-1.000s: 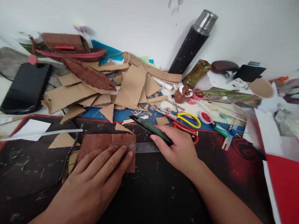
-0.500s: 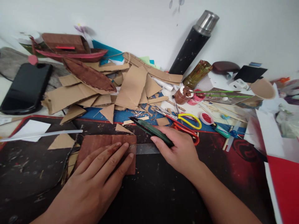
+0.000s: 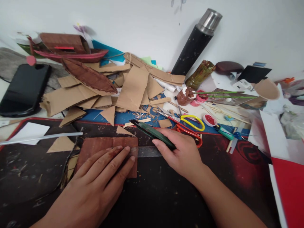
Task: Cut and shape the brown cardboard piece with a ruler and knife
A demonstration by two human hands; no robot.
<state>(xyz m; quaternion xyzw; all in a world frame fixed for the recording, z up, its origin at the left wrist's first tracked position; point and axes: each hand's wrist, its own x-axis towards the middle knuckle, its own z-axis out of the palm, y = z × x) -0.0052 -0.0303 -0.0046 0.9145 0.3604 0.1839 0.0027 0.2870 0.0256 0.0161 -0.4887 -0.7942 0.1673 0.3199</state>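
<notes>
Head view: reddish-brown sheet (image 3: 99, 145) flat, knife (image 3: 152, 131) dark green

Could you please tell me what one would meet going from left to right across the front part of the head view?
White paper, cardboard triangle, left hand, green knife, right hand, teal handle, red sheet.

- Left fingers (image 3: 116, 164) hide some part of the brown board (image 3: 106, 142) and the ruler (image 3: 149, 151).
- The red sheet (image 3: 288, 186) is cut by right edge.
- Perhaps a plastic bag (image 3: 293, 122), too blurred.
</notes>
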